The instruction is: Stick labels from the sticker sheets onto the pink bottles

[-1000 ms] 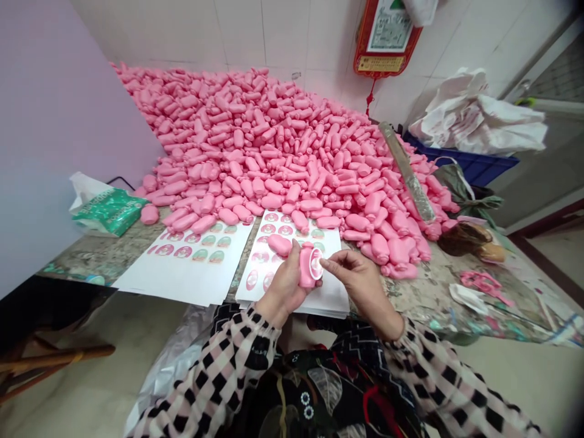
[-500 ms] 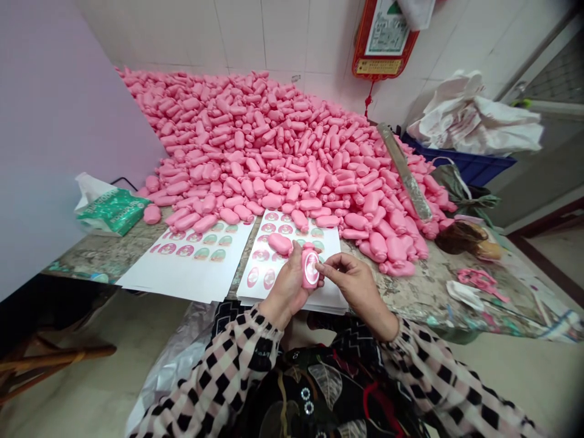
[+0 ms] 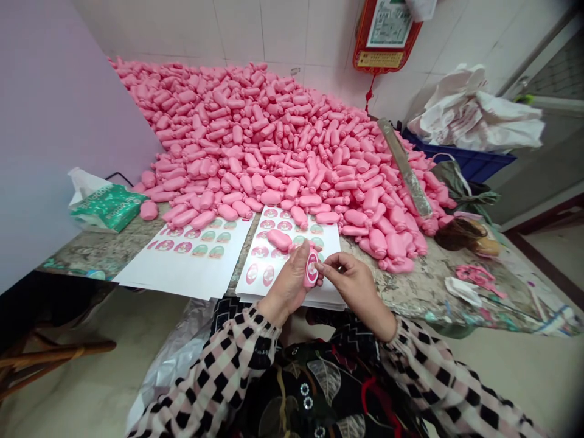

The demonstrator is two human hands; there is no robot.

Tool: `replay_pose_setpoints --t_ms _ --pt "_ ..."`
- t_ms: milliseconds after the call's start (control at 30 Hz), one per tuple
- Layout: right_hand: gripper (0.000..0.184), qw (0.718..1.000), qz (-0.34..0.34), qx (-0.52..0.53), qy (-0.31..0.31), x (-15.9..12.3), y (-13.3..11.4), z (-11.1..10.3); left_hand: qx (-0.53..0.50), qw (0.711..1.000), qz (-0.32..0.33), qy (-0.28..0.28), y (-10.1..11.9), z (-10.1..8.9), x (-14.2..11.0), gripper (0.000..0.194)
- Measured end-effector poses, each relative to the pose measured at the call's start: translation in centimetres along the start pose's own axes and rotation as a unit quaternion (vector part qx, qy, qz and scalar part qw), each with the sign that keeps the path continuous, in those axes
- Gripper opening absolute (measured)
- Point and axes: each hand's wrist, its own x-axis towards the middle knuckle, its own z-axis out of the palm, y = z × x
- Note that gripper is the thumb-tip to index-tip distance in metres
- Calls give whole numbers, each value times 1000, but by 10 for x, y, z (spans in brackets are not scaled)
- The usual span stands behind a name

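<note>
Left hand [image 3: 287,286] closed around upright pink bottle [image 3: 311,281], right hand [image 3: 350,283] pinched just beside its round sticker [image 3: 312,267].

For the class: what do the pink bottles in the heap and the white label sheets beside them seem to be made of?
The pink bottles look like moulded plastic with a smooth satin finish: even colour, rounded forms, soft sheen. The white label sheets look like paper or sticker backing, thin and flat with printed round labels; the exact stock cannot be told.

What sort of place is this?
Probably a small hand-labelling workshop: a big heap of pink bottle-shaped items, a worn table, and sheets of round printed stickers.
</note>
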Motion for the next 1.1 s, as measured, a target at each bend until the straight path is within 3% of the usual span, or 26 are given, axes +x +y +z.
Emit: replay_pose_setpoints --t_ms 100,167,233,300,400,467,567,633,833,900,967,1100 --pt "30 979 -42 -197 42 -4 -3 -7 36 999 2 1 1 -4 -2 39" --pt "33 973 -32 -224 42 -2 -2 -8 45 999 -14 15 3 -6 -3 41" --pt "37 988 6 -154 30 2 1 -3 39 998 -34 23 4 -8 -6 43" --pt "39 999 46 -16 15 7 5 5 21 998 -57 11 6 -8 -9 43" --pt "41 978 91 187 -27 9 7 17 4 997 -68 -21 8 -7 -16 42" --pt "42 955 110 261 -83 6 7 19 19 997 -68 -28 9 -8 -22 38" --pt "44 934 127 291 -166 0 5 16 44 996 -79 -20 10 -15 -31 36" --pt "44 928 137 289 -189 -3 3 12 44 996 -74 -15 9 -21 -37 36" --pt "38 944 126 260 -160 -9 1 6 49 996 -68 15 20 -41 -75 44" --pt "34 948 115 245 -167 -13 4 4 77 992 -79 60 25 -55 -98 40" --pt "29 950 106 229 -186 -18 9 3 109 979 -93 143 25 -79 -124 39" --pt "25 954 101 190 -206 -22 27 -2 184 925 -108 314 -4 -154 -175 48"
